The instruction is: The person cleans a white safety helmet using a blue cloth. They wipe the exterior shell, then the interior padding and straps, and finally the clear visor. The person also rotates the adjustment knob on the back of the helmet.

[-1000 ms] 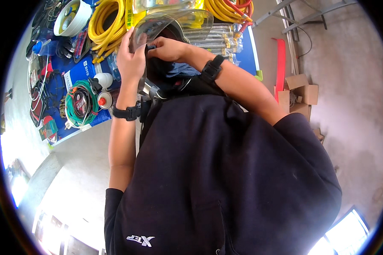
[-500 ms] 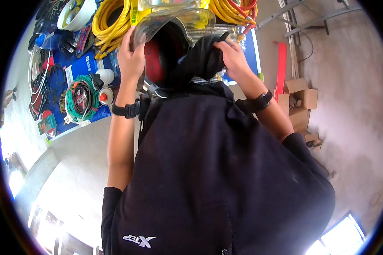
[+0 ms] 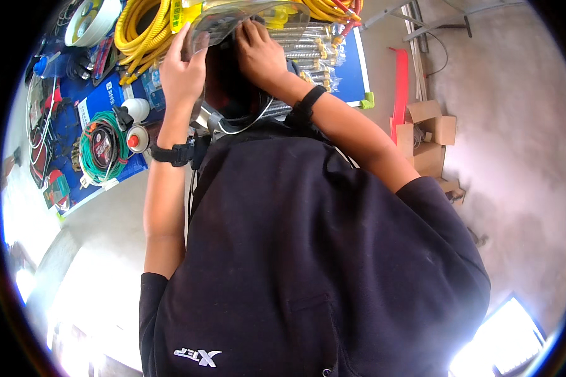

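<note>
A helmet with a dark interior (image 3: 223, 94) and a curved clear visor (image 3: 223, 24) is tilted toward me at the table's near edge. My left hand (image 3: 187, 72) grips the visor's left edge, thumb on one side and fingers on the other. Reaching across, my right hand (image 3: 262, 58) is inside the helmet opening under the visor. Its fingers are bent and closed on a black cloth (image 3: 225, 66), which is hard to tell from the dark lining. A pale cord (image 3: 251, 122) curves beneath the helmet.
On the blue table (image 3: 356, 63) lie yellow hoses (image 3: 138, 34), bagged metal braided hoses (image 3: 311, 55), a green cable coil (image 3: 104, 147), a spray can (image 3: 137, 139) and a white bowl (image 3: 94, 25). Cardboard boxes (image 3: 429, 135) and a red strip (image 3: 400, 94) are on the right.
My right hand has moved left from the helmet's right side into its opening, taking the black cloth with it. My left hand keeps its grip on the visor. The view has shifted slightly.
</note>
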The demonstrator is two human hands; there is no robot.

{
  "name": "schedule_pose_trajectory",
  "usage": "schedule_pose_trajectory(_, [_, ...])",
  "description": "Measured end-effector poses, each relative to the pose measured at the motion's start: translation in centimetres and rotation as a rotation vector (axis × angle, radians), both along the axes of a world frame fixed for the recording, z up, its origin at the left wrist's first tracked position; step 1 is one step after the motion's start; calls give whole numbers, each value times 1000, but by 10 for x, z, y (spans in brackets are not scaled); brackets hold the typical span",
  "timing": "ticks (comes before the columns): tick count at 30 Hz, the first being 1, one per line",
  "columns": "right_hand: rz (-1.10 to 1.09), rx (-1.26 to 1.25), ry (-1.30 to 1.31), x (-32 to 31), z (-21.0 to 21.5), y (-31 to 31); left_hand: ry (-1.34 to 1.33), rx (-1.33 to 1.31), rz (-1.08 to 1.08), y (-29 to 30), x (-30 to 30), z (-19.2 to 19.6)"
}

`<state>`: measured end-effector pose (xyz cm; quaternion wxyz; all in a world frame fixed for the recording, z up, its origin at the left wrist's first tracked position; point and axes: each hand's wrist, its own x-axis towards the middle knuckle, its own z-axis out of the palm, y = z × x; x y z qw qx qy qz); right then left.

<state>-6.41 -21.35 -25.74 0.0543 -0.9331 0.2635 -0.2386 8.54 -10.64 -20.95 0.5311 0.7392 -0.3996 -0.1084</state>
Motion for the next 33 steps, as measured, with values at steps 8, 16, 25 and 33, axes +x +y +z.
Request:
schedule_pose_trajectory(8, [39, 57, -75, -3, -12, 7, 91, 90, -37, -6, -9, 15])
schedule_pose_trajectory(16, [-36, 256, -189, -4, -8, 3, 189, 36, -98, -5, -5, 17])
schedule_pose_trajectory(25, [-14, 633, 362, 11, 8, -12, 109, 7, -102, -5, 0, 6])
schedule_pose_trajectory(33, [119, 1141, 311, -38, 16, -32, 91, 10, -38, 6, 10, 0])
